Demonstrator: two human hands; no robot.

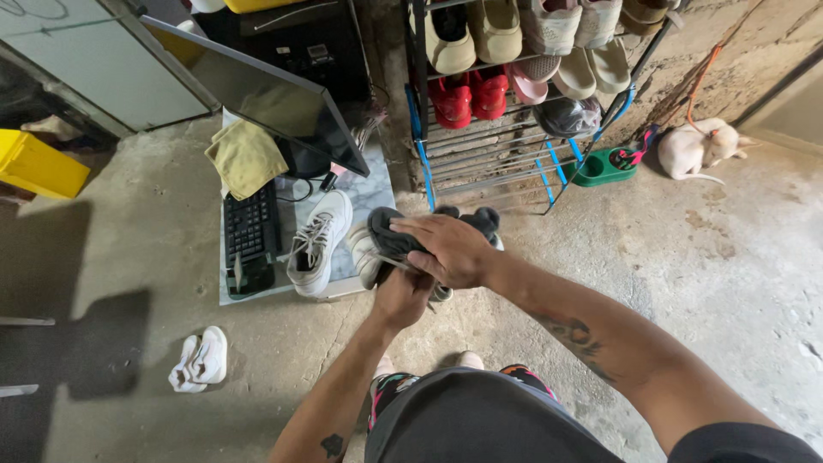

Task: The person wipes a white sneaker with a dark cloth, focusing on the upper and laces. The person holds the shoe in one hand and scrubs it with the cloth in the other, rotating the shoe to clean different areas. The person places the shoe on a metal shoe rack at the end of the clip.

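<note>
A: What do the hands have?

B: The right hand (pixel 450 249) presses a dark grey cloth (pixel 390 233) down over a white sneaker (pixel 367 257), fingers curled around the cloth. The left hand (pixel 403 296) grips that sneaker from beneath, closed on it. All of this sits just in front of the shoe rack (pixel 506 146).

A: What lies around the rack?

B: Left of it, a marble slab (pixel 369 193) on the floor carries a second white sneaker (pixel 317 240), one black keyboard (pixel 251 225), one yellow cloth (pixel 246 157) and a tilted dark monitor (pixel 266 94). Right of the rack stand one green bowl (pixel 600 167) and one white dog (pixel 699 146). Far left of the rack, one yellow box (pixel 39 165).

A: Anything blocking the view?

B: The cloth and right hand hide most of the held sneaker. One pair of white socks (pixel 199 360) lies well left of the rack, nearer the person.
</note>
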